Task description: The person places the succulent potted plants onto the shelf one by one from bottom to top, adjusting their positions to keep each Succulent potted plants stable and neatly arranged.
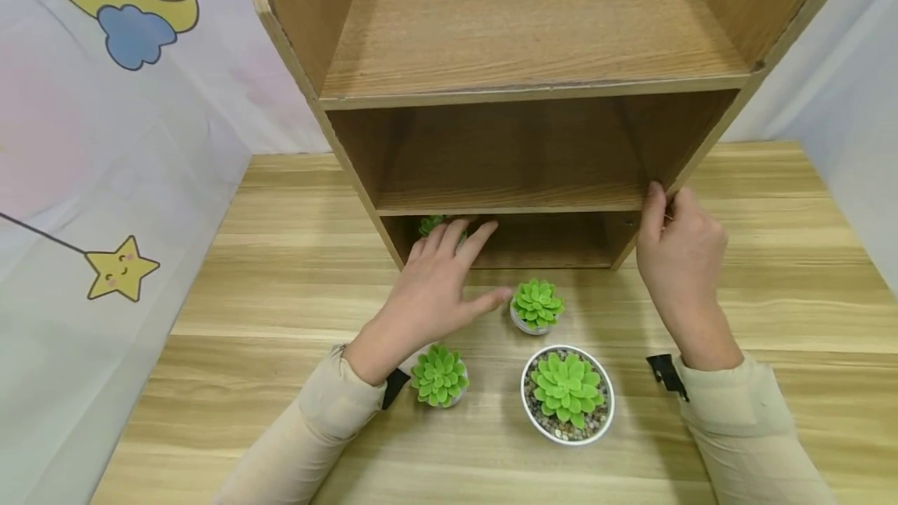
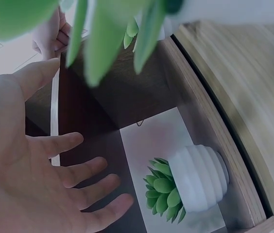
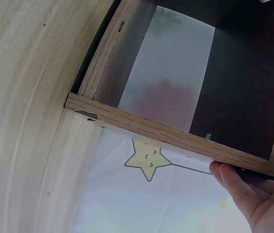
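Note:
A wooden shelf unit stands on the table. My left hand, its fingers spread, reaches to the front of the bottom compartment and holds nothing. Inside, at the compartment's left, a green succulent in a ribbed white pot stands a short way from the fingertips; in the head view those fingers partly cover it. My right hand grips the unit's right side panel, thumb at the front and fingers round the outer face. Below the left thumb sits a small potted succulent in front of the unit.
Nearer me on the wood-grain table are another small potted succulent, beside the left wrist, and a larger succulent in a white bowl of pebbles. A printed cloth hangs behind and along the sides.

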### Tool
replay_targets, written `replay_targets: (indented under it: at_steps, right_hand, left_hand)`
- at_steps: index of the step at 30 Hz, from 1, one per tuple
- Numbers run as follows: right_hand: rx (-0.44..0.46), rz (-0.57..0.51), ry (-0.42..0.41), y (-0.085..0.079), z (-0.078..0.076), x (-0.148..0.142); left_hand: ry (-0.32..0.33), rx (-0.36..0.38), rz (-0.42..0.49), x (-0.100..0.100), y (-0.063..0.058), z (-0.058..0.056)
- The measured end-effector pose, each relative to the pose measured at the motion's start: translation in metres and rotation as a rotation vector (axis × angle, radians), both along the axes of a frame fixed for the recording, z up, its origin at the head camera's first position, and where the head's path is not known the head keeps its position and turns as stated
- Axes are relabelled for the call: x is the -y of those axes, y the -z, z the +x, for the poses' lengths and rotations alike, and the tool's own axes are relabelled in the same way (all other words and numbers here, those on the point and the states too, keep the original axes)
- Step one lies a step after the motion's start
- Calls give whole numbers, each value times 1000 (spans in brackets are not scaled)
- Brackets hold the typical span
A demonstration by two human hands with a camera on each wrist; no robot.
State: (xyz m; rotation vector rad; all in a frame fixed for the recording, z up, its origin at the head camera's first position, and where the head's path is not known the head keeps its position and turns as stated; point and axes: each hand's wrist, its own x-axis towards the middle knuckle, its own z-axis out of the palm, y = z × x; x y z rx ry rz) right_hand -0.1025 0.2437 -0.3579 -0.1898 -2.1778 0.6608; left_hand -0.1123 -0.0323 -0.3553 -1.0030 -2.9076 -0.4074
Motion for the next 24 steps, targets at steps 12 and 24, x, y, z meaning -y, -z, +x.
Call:
replay_targets:
  at_steps: [12, 24]
  right_hand:
    - [-2, 3, -9, -1, 0, 0]
    - [2, 8, -18, -3, 1, 0]
  left_hand:
    - [25, 24, -13, 0, 1, 1]
    - [69, 9, -48, -4, 0, 2]
